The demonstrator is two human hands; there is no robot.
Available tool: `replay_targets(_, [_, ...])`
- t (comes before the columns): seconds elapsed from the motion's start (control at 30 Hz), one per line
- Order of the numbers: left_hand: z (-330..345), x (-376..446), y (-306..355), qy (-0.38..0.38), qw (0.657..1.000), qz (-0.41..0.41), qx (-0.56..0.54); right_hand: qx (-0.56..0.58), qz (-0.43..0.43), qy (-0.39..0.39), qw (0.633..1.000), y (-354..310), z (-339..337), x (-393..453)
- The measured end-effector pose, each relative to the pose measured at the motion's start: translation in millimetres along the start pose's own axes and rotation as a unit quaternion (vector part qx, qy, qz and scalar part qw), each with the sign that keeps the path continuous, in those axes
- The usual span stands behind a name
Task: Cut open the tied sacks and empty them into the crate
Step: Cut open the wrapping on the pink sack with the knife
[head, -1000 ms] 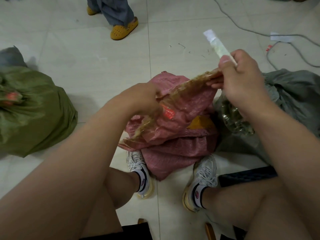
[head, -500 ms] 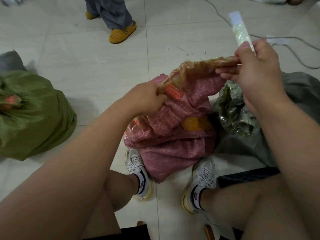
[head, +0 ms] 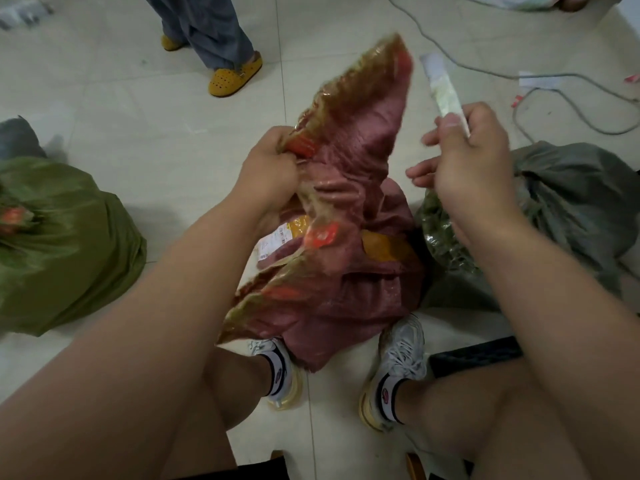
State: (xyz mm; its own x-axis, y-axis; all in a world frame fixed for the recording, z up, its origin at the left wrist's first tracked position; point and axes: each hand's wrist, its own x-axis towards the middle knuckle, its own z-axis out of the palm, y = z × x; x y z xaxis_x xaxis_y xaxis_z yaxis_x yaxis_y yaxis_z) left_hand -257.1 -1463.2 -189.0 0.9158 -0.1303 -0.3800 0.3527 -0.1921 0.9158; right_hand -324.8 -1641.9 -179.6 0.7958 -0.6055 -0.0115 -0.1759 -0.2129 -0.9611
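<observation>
On the tiled floor (head: 114, 109), your left hand (head: 268, 174) grips the floppy pink sack (head: 349, 216) by its mouth, your right hand (head: 471, 157) pinching the cutter (head: 445, 93); bunch that soft, slippery weave

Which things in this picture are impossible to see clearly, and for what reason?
- Head view: what is inside the pink sack is hidden by its own folds.
- Head view: the white tool in the right hand; wrapping covers any blade.
- Head view: the crate; only a dark edge shows behind the right leg.
- Head view: the label print is too small.
- Head view: the left hand grip is motion-blurred.
</observation>
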Motion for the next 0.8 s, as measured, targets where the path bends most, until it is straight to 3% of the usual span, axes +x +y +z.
replay_targets(0.1, [8,-1,8,0.002,0.994,-0.048,-0.102,0.016,0.035,-0.025,0.999,4,8,-7])
replay_targets(0.3, [31,-6,16,-0.004,0.983,-0.077,-0.166,0.063,0.135,-0.056,0.987,10,12,-13])
replay_targets(0.37, [33,-2,12,-0.005,0.991,-0.070,-0.114,0.071,0.166,-0.022,0.983,13,12,-13])
replay_targets(0.47, [35,0,-3,0.012,0.995,0.012,0.097,0.054,0.143,0.045,0.987,12,6,-10])
replay_targets(0.6, [31,-7,-17,-0.011,0.935,0.085,0.343,-0.031,0.055,0.063,0.996,5,-4,-8])
replay_targets(0.7, [27,-10,-21,-0.019,0.915,0.143,0.378,-0.084,0.034,0.010,0.996,5,-4,-12])
replay_targets(0.8, [28,-16,-17,-0.029,0.944,0.140,0.298,-0.129,0.047,-0.049,0.989,10,3,-19])
